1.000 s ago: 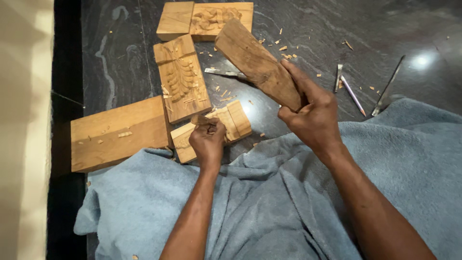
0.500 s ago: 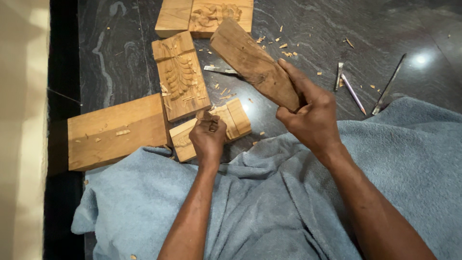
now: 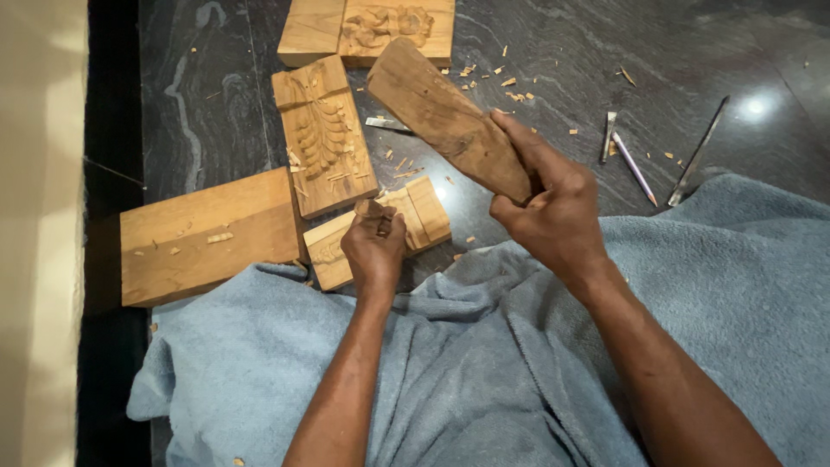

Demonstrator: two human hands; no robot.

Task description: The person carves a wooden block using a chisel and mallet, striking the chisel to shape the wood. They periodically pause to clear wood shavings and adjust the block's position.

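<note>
My right hand (image 3: pixel 549 207) grips the lower end of a long brown wooden mallet block (image 3: pixel 445 117), raised and tilted up to the left. My left hand (image 3: pixel 373 246) is closed around a chisel handle (image 3: pixel 372 210) held upright on a small pale wood block (image 3: pixel 380 229) lying on the dark stone floor. Only the handle's top shows above my fist; the blade is hidden. The mallet's head hangs above and to the right of the chisel.
A carved leaf-pattern panel (image 3: pixel 324 134) lies just behind the small block, a plain plank (image 3: pixel 207 235) to its left, another carved panel (image 3: pixel 367 30) at the top. Loose chisels and a pencil (image 3: pixel 635 160) lie at right. A blue towel (image 3: pixel 484 363) covers my lap. Wood chips are scattered around.
The mallet in my right hand has shifted slightly up and left. My left hand stays on the chisel at the small block.
</note>
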